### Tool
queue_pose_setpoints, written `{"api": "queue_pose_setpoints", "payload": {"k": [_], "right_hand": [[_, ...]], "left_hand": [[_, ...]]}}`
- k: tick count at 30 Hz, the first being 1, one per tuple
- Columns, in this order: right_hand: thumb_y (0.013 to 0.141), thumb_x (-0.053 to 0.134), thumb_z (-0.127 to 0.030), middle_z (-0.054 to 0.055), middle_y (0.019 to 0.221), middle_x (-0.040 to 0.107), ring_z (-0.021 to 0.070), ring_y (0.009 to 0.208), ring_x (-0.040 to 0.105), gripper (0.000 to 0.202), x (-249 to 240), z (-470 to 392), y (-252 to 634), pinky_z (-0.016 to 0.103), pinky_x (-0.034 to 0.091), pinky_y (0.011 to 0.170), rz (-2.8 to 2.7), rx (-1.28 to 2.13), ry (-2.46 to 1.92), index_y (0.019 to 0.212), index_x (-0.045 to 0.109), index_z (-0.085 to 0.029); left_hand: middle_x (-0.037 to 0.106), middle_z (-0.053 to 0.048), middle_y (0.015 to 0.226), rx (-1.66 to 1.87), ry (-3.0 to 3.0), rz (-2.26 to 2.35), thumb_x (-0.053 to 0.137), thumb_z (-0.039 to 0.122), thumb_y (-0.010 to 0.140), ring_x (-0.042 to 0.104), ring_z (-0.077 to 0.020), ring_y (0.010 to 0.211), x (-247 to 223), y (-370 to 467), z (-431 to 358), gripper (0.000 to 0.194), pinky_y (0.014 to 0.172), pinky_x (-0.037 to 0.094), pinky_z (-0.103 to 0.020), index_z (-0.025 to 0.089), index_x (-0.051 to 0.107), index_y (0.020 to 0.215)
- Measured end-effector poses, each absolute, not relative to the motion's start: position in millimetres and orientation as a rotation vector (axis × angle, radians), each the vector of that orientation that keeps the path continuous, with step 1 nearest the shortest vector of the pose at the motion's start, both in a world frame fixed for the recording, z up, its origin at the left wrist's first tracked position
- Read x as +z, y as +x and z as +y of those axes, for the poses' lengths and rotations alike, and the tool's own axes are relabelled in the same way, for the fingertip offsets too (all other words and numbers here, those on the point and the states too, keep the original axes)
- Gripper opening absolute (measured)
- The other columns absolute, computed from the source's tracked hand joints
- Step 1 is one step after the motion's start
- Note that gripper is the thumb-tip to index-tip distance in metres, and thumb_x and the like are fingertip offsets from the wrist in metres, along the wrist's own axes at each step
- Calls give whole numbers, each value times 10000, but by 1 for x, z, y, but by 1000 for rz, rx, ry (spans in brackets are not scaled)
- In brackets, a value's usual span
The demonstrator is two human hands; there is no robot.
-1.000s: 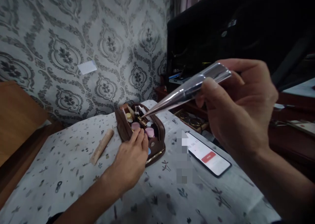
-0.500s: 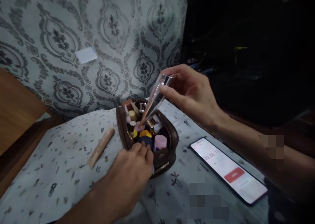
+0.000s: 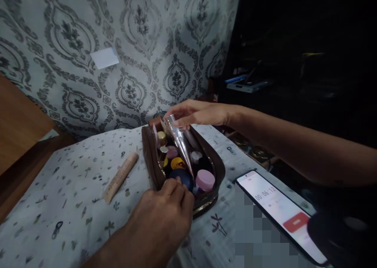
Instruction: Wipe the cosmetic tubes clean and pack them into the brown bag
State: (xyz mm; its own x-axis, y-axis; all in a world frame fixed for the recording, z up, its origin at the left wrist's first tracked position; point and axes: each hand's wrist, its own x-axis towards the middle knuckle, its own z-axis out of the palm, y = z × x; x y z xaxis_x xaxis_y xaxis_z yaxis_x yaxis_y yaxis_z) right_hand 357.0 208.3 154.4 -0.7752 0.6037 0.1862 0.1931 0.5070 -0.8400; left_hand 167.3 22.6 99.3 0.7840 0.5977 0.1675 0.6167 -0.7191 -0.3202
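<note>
A brown zippered pouch (image 3: 151,158) lies unzipped on the patterned cloth, with jars and bottles inside. My right hand (image 3: 194,114) pinches the wide end of a shiny silver cone (image 3: 179,139) over the pouch's far part; the cone's tip points down among the items. At the pouch's near edge, my left hand (image 3: 169,209) has its fingers curled beside a dark blue round item (image 3: 181,177); whether they grip the rim is hidden. Near it are a pink-lidded jar (image 3: 205,180) and a yellow item (image 3: 178,163). A beige tube (image 3: 120,177) rests left of the pouch.
A phone (image 3: 273,209) showing a timer lies at the right. Behind the pouch rises a patterned wall (image 3: 129,63) with a white card (image 3: 105,58). Wooden furniture (image 3: 23,130) stands at the left, and the right background is dark.
My right hand has moved left and down, and the cone now lies lower, with its tip inside the pouch and pointing to the right. My left hand stays at the pouch's near edge.
</note>
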Motion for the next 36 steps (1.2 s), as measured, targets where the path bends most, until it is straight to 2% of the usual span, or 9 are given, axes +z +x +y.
{"api": "queue_pose_setpoints", "payload": {"k": [4,7,12,19,22,24,28,33,36], "right_hand": [[896,633,-232,5,828,690,117,685,597,255,155,212,343,242,472,651,-2527,1159,-614,1137,683,-162],[915,581,-165,28,895,708,126,754,622,238,153,204,334,245,470,720,-2754,897,-622,1117,703,-136],[881,660,-182,61,1003,701,180,923,633,224,151,185,325,268,461,818,-2978,288,-666,1095,721,-167],[958,570,-302,177,1150,696,292,1024,681,366,139,172,311,348,494,803,-3073,-107,-1102,1270,578,-111],[978,484,-196,204,1225,663,309,1098,661,294,128,173,306,373,486,849,-3074,-332,-1077,1224,614,-102],[963,471,-134,199,1204,669,305,1126,646,264,121,175,304,383,467,895,-3063,-432,-1011,1147,656,-94],[935,564,-190,159,1087,703,293,1059,654,219,124,176,306,365,454,857,-3007,-367,-947,1099,683,-105],[928,535,-126,108,993,703,203,908,642,185,149,158,322,278,412,759,-2759,-149,-903,976,713,-134],[943,473,-95,101,942,693,189,882,625,235,159,140,335,267,407,759,-2658,-70,-938,950,707,-124]], "left_hand": [[725,-133,1118,-99,-2614,-916,476,104,923,659,-217,926,98,165,22,238,498,489,-228,126,640,1095],[711,-158,1142,-79,-2634,-889,470,132,932,651,-238,944,96,164,22,238,504,509,-257,103,621,1114],[710,-147,1141,10,-2628,-945,442,72,918,639,-233,948,92,166,24,278,532,525,-256,118,632,1116],[711,-150,1150,150,-2656,-983,488,106,918,650,-248,985,103,172,25,245,535,539,-264,120,629,1118],[699,-157,1168,195,-2681,-1006,499,109,905,640,-247,1012,109,173,24,237,568,547,-262,118,621,1109],[689,-158,1184,214,-2689,-1020,533,116,878,634,-250,1013,110,173,22,243,601,561,-275,120,615,1106],[662,-153,1228,208,-2648,-1057,633,123,771,620,-269,1026,109,172,18,384,640,582,-314,127,599,1154],[660,-186,1200,250,-2593,-1114,702,98,642,614,-294,1023,108,174,15,787,615,576,-314,55,457,1389],[659,-203,1185,224,-2563,-1110,681,80,662,613,-295,1021,108,176,14,740,625,572,-311,36,480,1373]]}}
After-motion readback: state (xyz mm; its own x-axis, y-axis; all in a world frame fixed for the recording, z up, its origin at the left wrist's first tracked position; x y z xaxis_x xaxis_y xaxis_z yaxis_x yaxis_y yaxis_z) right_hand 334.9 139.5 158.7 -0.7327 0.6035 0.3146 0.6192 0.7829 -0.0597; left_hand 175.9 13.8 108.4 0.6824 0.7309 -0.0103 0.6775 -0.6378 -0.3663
